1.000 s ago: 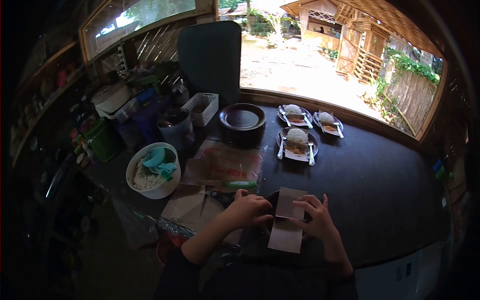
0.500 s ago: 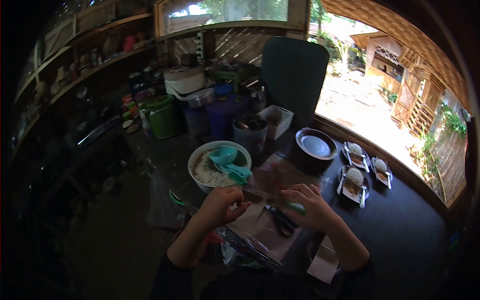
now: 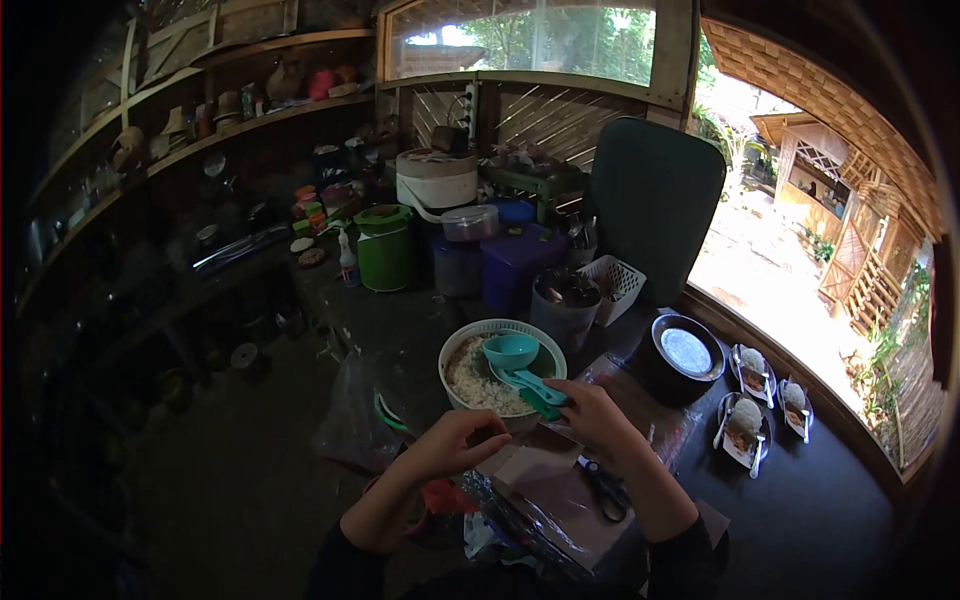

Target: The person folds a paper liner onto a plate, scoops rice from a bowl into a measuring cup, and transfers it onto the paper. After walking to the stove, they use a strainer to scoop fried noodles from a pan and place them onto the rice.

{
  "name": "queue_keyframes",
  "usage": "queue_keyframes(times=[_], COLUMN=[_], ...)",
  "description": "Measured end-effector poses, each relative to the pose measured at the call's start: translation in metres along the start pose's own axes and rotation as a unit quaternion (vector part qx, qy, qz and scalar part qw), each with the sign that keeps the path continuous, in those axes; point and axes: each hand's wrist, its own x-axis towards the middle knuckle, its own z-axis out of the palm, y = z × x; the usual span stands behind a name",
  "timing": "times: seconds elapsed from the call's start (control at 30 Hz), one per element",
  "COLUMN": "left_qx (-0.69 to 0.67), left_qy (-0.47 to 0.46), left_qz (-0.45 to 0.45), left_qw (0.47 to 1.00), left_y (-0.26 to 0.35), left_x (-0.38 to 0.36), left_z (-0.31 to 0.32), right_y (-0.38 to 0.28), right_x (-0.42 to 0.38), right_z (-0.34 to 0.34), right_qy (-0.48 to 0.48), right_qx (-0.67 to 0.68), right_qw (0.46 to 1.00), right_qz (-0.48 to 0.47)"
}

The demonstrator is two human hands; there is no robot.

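Observation:
A white bowl (image 3: 447, 377) of cooked rice (image 3: 485, 388) stands on the dark table in front of me. A turquoise ladle (image 3: 510, 351) rests in it, beside another turquoise utensil and a green handle (image 3: 538, 404) at the rim. My right hand (image 3: 600, 418) is at the bowl's right edge, its fingers closed on the turquoise handle end. My left hand (image 3: 462, 440) hovers at the bowl's near side, fingers loosely curved with a gap to the thumb, nothing visible in it. Below lie brown paper (image 3: 560, 505) and black-handled scissors (image 3: 606, 492).
Three plates (image 3: 762, 445) with rice mounds, food and cutlery stand at the right. A dark round pan (image 3: 687, 350) is behind them. Tubs, a green bucket (image 3: 385, 255) and a white basket (image 3: 617, 285) line the back. A plastic bag (image 3: 360, 410) hangs at the left edge.
My right hand has moved from above the paper and scissors to the turquoise handles at the bowl. My left hand stays near the bowl's front. The view has shifted.

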Motion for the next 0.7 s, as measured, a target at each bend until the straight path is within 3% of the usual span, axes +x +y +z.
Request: queue_keyframes(times=[0.07,0.27,0.33,0.4,0.47,0.5,0.57,0.7], left_qx=[-0.004,-0.037,-0.203,-0.244,-0.446,-0.447,-0.544,-0.572], left_qy=[0.0,0.0,-0.041,-0.042,0.032,0.029,0.028,0.02], left_qz=[-0.005,-0.035,-0.05,-0.058,-0.135,-0.136,-0.196,-0.235], left_qw=[1.0,0.999,0.977,0.967,0.884,0.884,0.815,0.785], left_y=[0.004,0.019,0.017,0.025,0.035,0.026,0.001,0.004], left_x=[-0.003,-0.012,-0.012,-0.009,-0.002,0.003,0.013,0.023], left_z=[0.002,0.017,0.029,0.038,0.04,0.04,0.039,0.024], right_y=[0.015,-0.02,-0.031,-0.041,-0.053,-0.057,-0.064,-0.079], right_x=[0.0,-0.014,-0.021,-0.028,-0.034,-0.035,-0.038,-0.032], right_z=[0.01,-0.012,-0.017,-0.021,-0.021,-0.018,-0.01,0.008], right_qy=[0.095,0.124,0.128,0.134,0.129,0.13,0.127,0.107], right_qx=[-0.042,-0.049,-0.051,-0.056,-0.124,-0.125,-0.186,-0.22], right_qw=[0.987,0.983,0.979,0.974,0.952,0.952,0.924,0.913], right_qz=[-0.121,-0.126,-0.151,-0.172,-0.249,-0.247,-0.31,-0.326])
